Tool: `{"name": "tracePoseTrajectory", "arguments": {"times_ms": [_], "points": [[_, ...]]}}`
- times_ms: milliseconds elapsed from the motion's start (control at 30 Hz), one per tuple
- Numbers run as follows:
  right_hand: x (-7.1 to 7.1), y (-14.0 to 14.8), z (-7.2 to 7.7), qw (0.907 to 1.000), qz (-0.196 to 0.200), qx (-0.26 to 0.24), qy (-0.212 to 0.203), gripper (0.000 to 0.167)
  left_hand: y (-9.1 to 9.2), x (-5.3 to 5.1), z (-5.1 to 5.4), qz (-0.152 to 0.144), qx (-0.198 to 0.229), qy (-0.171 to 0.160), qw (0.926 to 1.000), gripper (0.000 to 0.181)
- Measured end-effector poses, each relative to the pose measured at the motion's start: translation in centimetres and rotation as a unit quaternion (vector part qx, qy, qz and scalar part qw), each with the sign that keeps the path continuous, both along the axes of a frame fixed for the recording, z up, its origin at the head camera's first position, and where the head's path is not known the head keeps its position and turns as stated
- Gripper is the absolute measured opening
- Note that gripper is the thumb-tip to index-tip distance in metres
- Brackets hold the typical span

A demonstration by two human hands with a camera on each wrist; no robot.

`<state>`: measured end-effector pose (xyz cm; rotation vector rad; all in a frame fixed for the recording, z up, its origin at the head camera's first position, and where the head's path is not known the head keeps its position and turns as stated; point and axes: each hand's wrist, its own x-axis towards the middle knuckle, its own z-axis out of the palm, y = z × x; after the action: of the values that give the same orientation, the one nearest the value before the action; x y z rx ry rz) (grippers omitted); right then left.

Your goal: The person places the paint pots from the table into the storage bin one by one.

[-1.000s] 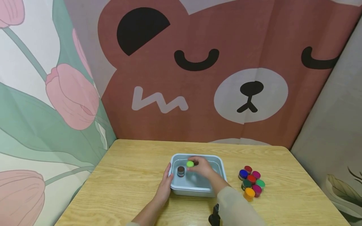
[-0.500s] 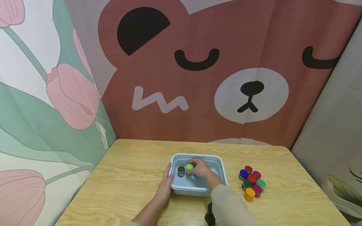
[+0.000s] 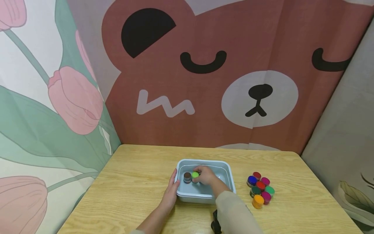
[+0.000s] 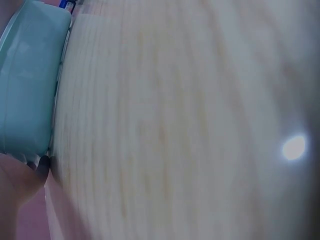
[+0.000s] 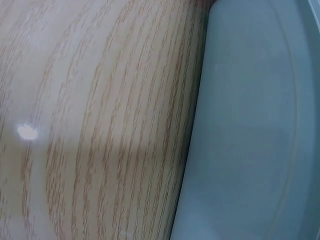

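A light blue plastic basin (image 3: pixel 198 197) stands on the table. My left hand (image 3: pixel 170 194) rests against its left side with the fingers extended; in the left wrist view that hand (image 4: pixel 22 175) touches the basin's end (image 4: pixel 30 80). Inside the basin, my right hand (image 3: pixel 205 175) pinches a small jar with a lime-green lid (image 3: pixel 195 175), low beside a small brown-lidded jar (image 3: pixel 187 177). My fingers partly cover the green-lidded jar. The right wrist view has the basin's outer wall (image 5: pixel 240 125) but not the hand.
Right of the basin, several small jars stand grouped on the wooden table (image 3: pixel 131 182), among them one with an orange lid (image 3: pixel 258 201) and one with a blue lid (image 3: pixel 252 180). A black device (image 3: pixel 215 222) is at my right sleeve. Printed curtains hang behind the table.
My right hand has lowered the lime-green-lidded jar and shifted it slightly left, nearer the brown-lidded one. The left hand has stayed against the basin.
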<state>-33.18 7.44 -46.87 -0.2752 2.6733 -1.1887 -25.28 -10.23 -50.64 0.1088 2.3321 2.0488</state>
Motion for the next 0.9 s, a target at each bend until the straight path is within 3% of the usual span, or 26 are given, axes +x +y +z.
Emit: {"name": "tracePoseTrajectory", "arguments": {"times_ms": [300, 600, 900], "points": [[0.4, 0.4, 0.6, 0.9994, -0.005, -0.030, -0.017, 0.051, 0.0, -0.1, -0.1, 0.000, 0.000, 0.003, 1.0000, 0.056], [1.1, 1.3, 0.9, 0.9952, -0.027, -0.092, 0.018, 0.052, 0.0, 0.1, -0.2, 0.008, 0.001, 0.007, 0.9999, 0.056], [2.4, 3.3, 2.4, 0.9910, -0.029, -0.126, 0.034, 0.051, 0.0, 0.1, 0.1, 0.008, 0.013, 0.007, 0.9999, 0.057]]}}
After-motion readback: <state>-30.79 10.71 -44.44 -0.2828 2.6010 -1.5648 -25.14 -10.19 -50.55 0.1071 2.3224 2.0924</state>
